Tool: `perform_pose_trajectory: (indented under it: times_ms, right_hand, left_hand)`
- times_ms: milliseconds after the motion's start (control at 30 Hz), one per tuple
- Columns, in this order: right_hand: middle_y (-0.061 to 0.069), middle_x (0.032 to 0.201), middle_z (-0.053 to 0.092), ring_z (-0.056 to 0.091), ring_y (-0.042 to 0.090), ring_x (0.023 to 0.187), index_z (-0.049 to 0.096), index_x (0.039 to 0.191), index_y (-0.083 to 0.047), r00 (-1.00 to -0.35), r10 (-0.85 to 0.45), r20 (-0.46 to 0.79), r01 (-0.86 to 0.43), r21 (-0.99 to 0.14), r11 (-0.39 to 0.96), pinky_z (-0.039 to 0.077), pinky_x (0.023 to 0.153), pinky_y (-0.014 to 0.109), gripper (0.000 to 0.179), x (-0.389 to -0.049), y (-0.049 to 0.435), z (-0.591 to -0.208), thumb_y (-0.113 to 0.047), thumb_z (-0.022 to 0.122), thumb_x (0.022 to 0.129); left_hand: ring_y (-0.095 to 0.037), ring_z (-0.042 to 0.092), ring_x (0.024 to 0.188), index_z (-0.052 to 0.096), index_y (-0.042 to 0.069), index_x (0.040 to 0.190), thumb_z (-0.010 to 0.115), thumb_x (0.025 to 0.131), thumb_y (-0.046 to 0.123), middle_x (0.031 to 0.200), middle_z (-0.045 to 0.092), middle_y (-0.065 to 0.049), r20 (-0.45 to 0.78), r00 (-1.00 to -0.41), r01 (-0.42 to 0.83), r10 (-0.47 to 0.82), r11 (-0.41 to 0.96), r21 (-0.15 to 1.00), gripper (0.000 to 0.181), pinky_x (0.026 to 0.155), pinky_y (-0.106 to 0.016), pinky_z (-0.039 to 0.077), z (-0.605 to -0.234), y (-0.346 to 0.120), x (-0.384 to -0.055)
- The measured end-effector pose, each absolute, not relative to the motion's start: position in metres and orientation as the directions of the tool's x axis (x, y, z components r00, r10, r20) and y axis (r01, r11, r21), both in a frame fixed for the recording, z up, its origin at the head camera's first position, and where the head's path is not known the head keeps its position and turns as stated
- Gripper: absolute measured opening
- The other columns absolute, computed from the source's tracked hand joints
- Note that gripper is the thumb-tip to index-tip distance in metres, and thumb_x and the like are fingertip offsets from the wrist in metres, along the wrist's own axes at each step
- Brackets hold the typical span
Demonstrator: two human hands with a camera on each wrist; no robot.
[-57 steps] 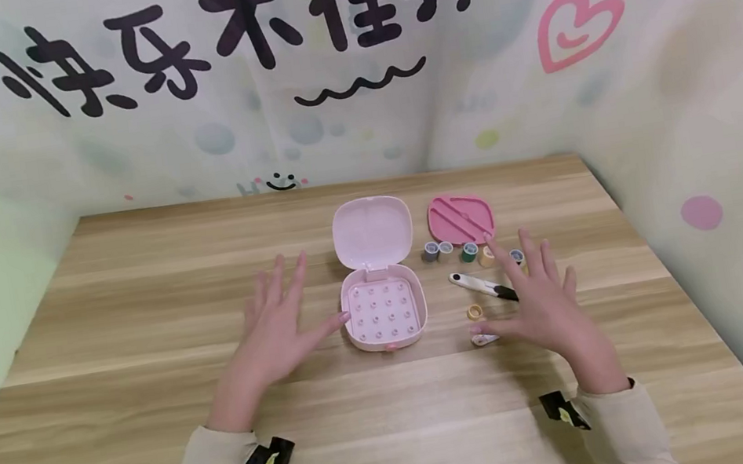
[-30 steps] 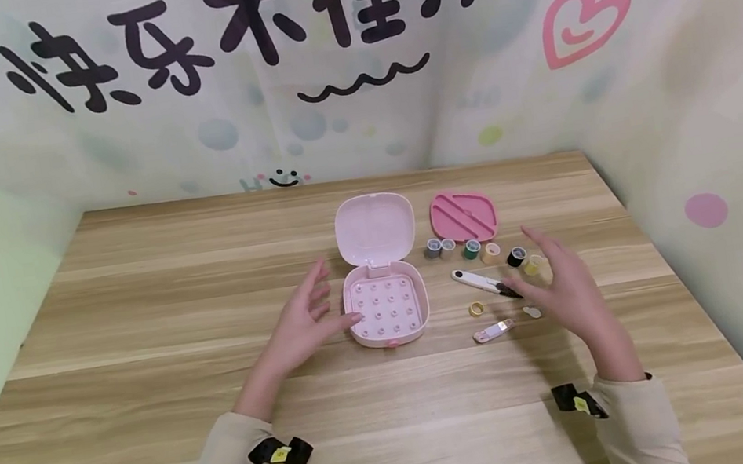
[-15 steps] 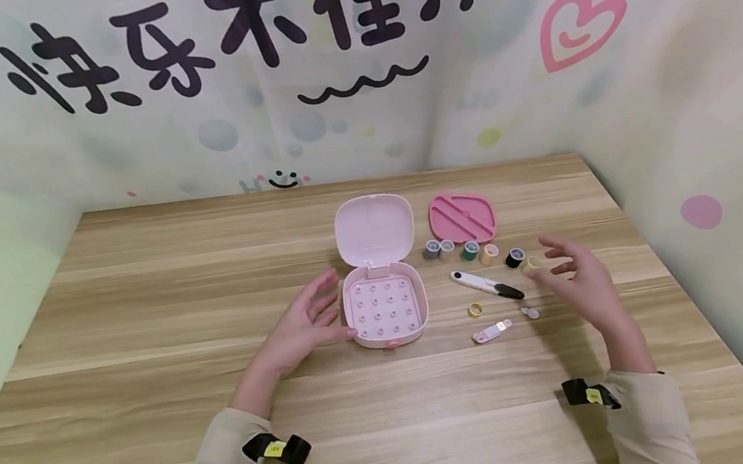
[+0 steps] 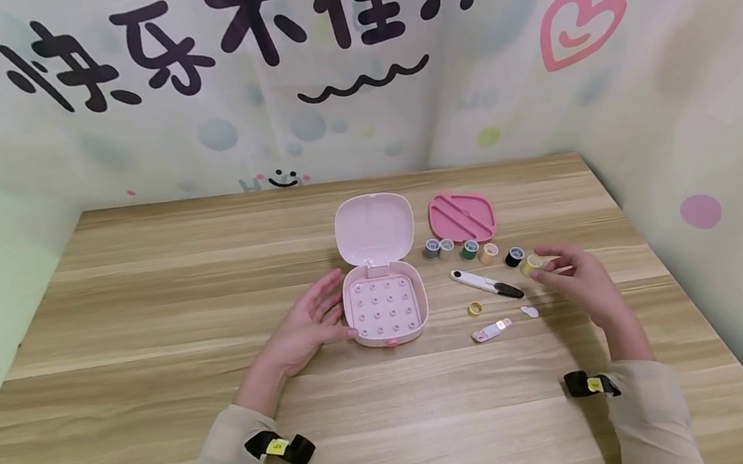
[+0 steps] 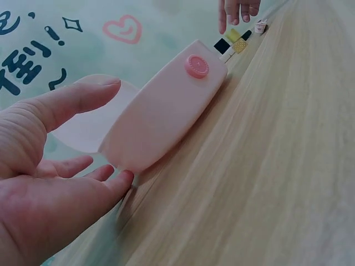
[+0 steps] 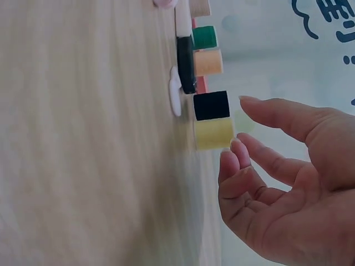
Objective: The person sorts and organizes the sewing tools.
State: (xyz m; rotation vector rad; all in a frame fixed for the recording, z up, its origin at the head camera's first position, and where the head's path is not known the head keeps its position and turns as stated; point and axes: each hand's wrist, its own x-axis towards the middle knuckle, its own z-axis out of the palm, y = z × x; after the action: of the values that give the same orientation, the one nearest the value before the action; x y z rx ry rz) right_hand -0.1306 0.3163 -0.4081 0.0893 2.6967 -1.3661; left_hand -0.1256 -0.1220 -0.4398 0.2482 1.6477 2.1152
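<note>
A pale pink sewing box (image 4: 386, 305) stands with its lid raised, showing rows of small pegs inside. My left hand (image 4: 310, 328) is at the box's left side, fingers extended and thumb by the rim. In the left wrist view, the fingertips (image 5: 126, 178) reach the box's lower edge; whether they touch cannot be told. My right hand (image 4: 581, 282) hovers at the yellow thread spool (image 4: 530, 264), thumb and fingers apart. The right wrist view has the yellow spool (image 6: 214, 134) beside the black spool (image 6: 211, 105), its upper edge close to my fingers.
Grey, white, green (image 4: 470, 250) and peach (image 4: 488, 253) spools run leftward before a dark pink tray (image 4: 462, 217). Nearer lie a white-and-black seam ripper-like tool (image 4: 486, 284), a gold ring-shaped thimble (image 4: 475, 309), a small white piece (image 4: 530, 312) and a folded tape-like item (image 4: 492, 331).
My right hand has shifted right from above the tools to the yellow spool, its spread fingers drawing inward. My left hand has turned and come alongside the box. The objects stay put.
</note>
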Motion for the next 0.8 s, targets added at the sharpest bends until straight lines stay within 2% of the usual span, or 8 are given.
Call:
perform_pose_trajectory:
  times_ms: [333,800]
  right_hand:
    - [0.018,0.105,0.066,0.063,0.008,0.077,0.051,0.144,0.014,-0.982,-0.05,-0.182,0.115,-0.788,0.605,0.056,0.064,0.02,0.052,-0.146,0.323,-0.417,-0.011,0.068,0.102]
    - [0.011,0.098,0.064,0.061,0.01,0.073,0.053,0.139,0.014,-0.974,-0.034,-0.223,0.152,-0.761,0.63,0.054,0.061,0.023,0.048,-0.149,0.323,-0.416,-0.015,0.069,0.103]
  left_hand:
    - [-0.042,0.014,0.161,0.01,-0.008,0.165,0.065,0.08,-0.025,0.173,0.011,-0.028,-0.152,-0.883,-0.251,0.443,-0.173,0.952,0.103,0.133,-0.047,0.017,-0.443,-0.118,-0.127]
    - [-0.041,0.013,0.162,0.014,-0.011,0.164,0.066,0.082,-0.023,0.172,0.015,-0.029,-0.148,-0.879,-0.243,0.454,-0.158,0.957,0.098,0.134,-0.048,0.015,-0.444,-0.118,-0.126]
